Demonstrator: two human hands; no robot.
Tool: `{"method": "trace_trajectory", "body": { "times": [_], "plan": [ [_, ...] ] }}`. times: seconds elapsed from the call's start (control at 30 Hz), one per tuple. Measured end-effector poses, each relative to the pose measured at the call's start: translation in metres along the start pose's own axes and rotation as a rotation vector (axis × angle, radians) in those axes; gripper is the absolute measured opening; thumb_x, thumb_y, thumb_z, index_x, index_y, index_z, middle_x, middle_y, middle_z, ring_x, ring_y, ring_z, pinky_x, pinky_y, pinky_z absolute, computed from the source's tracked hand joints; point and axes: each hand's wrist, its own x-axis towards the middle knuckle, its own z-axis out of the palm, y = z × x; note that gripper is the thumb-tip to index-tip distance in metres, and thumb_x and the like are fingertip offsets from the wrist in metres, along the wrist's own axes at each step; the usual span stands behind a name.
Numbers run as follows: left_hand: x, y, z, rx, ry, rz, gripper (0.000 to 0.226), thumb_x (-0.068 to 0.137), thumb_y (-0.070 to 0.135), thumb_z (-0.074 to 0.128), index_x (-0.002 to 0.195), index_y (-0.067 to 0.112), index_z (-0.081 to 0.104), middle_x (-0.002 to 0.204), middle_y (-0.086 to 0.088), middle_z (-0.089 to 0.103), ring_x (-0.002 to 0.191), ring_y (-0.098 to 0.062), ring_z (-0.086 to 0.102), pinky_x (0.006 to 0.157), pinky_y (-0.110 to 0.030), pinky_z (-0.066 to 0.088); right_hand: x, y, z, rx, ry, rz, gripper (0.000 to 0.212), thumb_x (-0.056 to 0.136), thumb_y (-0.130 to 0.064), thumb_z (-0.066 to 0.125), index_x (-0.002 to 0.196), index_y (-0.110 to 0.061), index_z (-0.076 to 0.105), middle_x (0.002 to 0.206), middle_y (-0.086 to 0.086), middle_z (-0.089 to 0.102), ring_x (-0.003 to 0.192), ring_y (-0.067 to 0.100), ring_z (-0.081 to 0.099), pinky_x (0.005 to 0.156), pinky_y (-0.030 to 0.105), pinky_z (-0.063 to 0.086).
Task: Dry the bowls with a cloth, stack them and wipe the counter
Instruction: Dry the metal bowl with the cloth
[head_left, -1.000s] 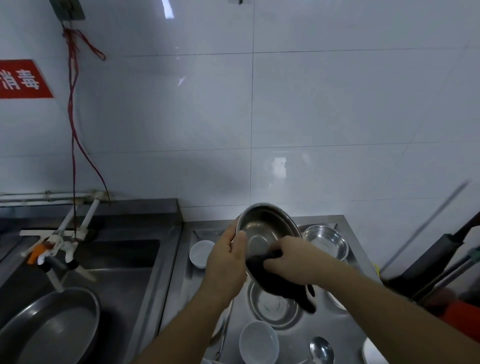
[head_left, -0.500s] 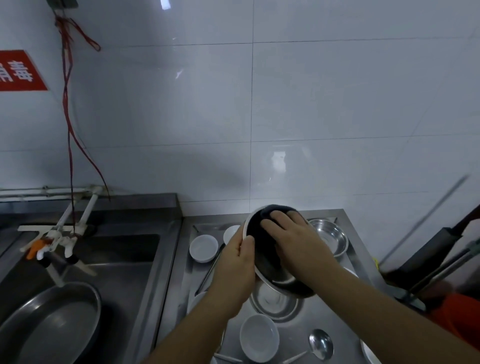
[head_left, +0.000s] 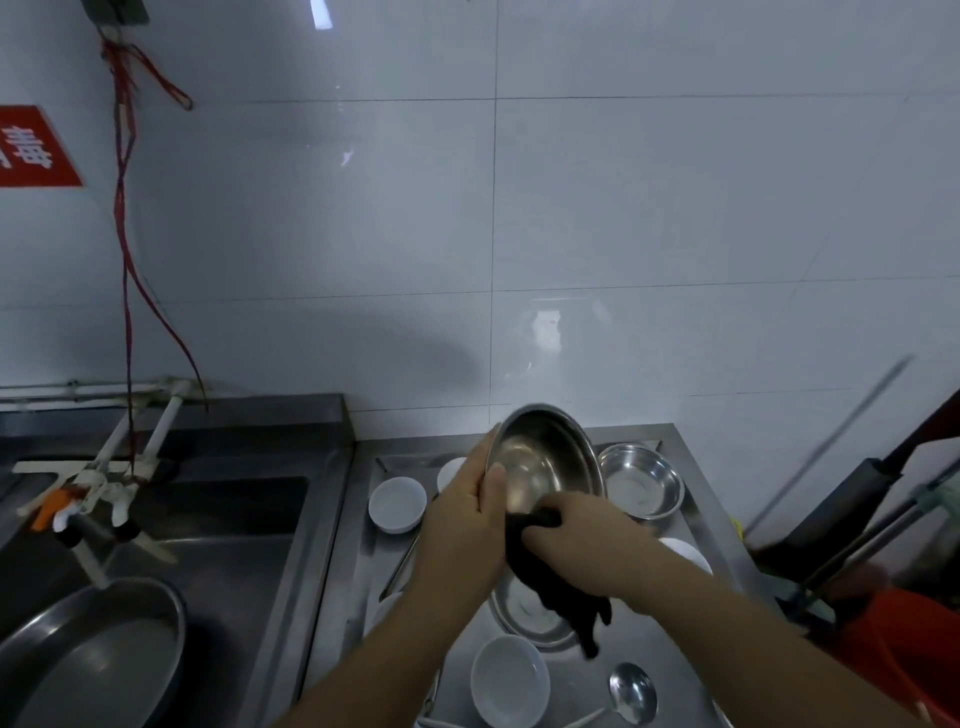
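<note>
A red sign (head_left: 36, 148) at the left edge of the white tiled wall (head_left: 623, 208) bore the white character 毒, tilted and partly cropped

The steel counter (head_left: 691, 525) carries 2 metal bowls: 1 (head_left: 641, 486) at the back, 1 (head_left: 530, 610) nearer; 2 white bowls (head_left: 397, 504) (head_left: 509, 680) left of them; a ladle (head_left: 631, 693) nearest.

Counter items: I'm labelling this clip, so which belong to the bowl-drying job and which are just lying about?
Job: steel bowl in left hand; dark cloth in right hand; steel bowls; white bowls; counter.

Lying about: ladle; basin; red sign.
</note>
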Motion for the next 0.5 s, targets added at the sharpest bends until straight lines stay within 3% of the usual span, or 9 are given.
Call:
{"method": "trace_trajectory", "body": {
  "times": [0.07, 0.13, 0.23, 0.3, 0.37, 0.43, 0.5],
  "plan": [
    [-0.009, -0.005, 0.005, 0.004, -0.047, -0.025, 0.041, 0.113, 0.030, 0.040, 0.148, 0.046, 0.054, 0.115, 0.010, 0.075, 0.107, -0.002, 0.069, 0.101, -0.041, 0.058, -0.006, 0.000, 0.002, 0.576, -0.125, 0.126, 0.019, 0.095, -0.029, 0.063, 0.105, -0.017, 0.074, 0.096, 0.011, 0.079, 0.087, 0.028, 0.078, 0.083, 0.043, 0.066],
    [-0.018, -0.008, 0.008, 0.002, -0.078, -0.023, 0.040, 0.113, 0.033, 0.038, 0.145, 0.047, 0.056, 0.125, 0.017, 0.072, 0.118, 0.002, 0.065, 0.108, -0.038, 0.054, -0.009, 0.000, 0.007, 1.014, -0.162, 0.187, 0.017, 0.094, -0.022, 0.066, 0.102, -0.011, 0.076, 0.090, 0.015, 0.077, 0.077, 0.028, 0.076, 0.066, 0.037, 0.061],
    [-0.026, -0.005, 0.010, -0.019, -0.077, -0.013, 0.042, 0.114, 0.027, 0.037, 0.146, 0.047, 0.055, 0.134, 0.027, 0.066, 0.127, 0.009, 0.057, 0.114, -0.030, 0.048, 0.000, -0.003, 0.018, 1.200, 0.043, 0.076, 0.015, 0.097, -0.016, 0.064, 0.101, -0.020, 0.078, 0.092, 0.013, 0.077, 0.076, 0.024, 0.074, 0.060, 0.034, 0.056],
    [-0.030, -0.002, 0.010, -0.029, -0.073, -0.016, 0.044, 0.114, 0.025, 0.037, 0.149, 0.047, 0.053, 0.139, 0.026, 0.064, 0.131, 0.008, 0.055, 0.116, -0.031, 0.047, 0.009, -0.001, 0.018, 0.956, 0.292, -0.101, 0.024, 0.097, -0.014, 0.064, 0.099, -0.035, 0.075, 0.096, -0.004, 0.079, 0.085, 0.009, 0.074, 0.070, 0.022, 0.058],
    [-0.031, -0.001, 0.008, -0.030, -0.062, -0.001, 0.043, 0.114, 0.026, 0.038, 0.149, 0.046, 0.052, 0.140, 0.024, 0.064, 0.133, 0.005, 0.055, 0.116, -0.033, 0.047, 0.018, 0.008, 0.013, 0.348, 0.515, -0.292, 0.029, 0.094, -0.016, 0.065, 0.108, -0.041, 0.069, 0.106, -0.016, 0.073, 0.096, 0.002, 0.066, 0.081, 0.018, 0.054],
    [-0.027, -0.001, 0.005, -0.020, -0.044, 0.008, 0.042, 0.114, 0.028, 0.039, 0.150, 0.045, 0.053, 0.137, 0.021, 0.066, 0.129, 0.002, 0.059, 0.113, -0.036, 0.050, 0.027, 0.018, 0.010, -0.160, 0.528, -0.334, 0.034, 0.096, -0.021, 0.061, 0.127, -0.032, 0.063, 0.127, -0.010, 0.067, 0.107, 0.015, 0.064, 0.088, 0.034, 0.056],
    [-0.020, -0.002, 0.002, -0.007, -0.028, 0.014, 0.041, 0.114, 0.030, 0.039, 0.150, 0.043, 0.053, 0.131, 0.017, 0.070, 0.123, 0.000, 0.063, 0.109, -0.037, 0.053, 0.030, 0.018, 0.006, -0.364, 0.467, -0.227, 0.034, 0.099, -0.026, 0.053, 0.132, -0.028, 0.057, 0.132, -0.001, 0.063, 0.104, 0.028, 0.066, 0.082, 0.045, 0.058]
  ]
}}
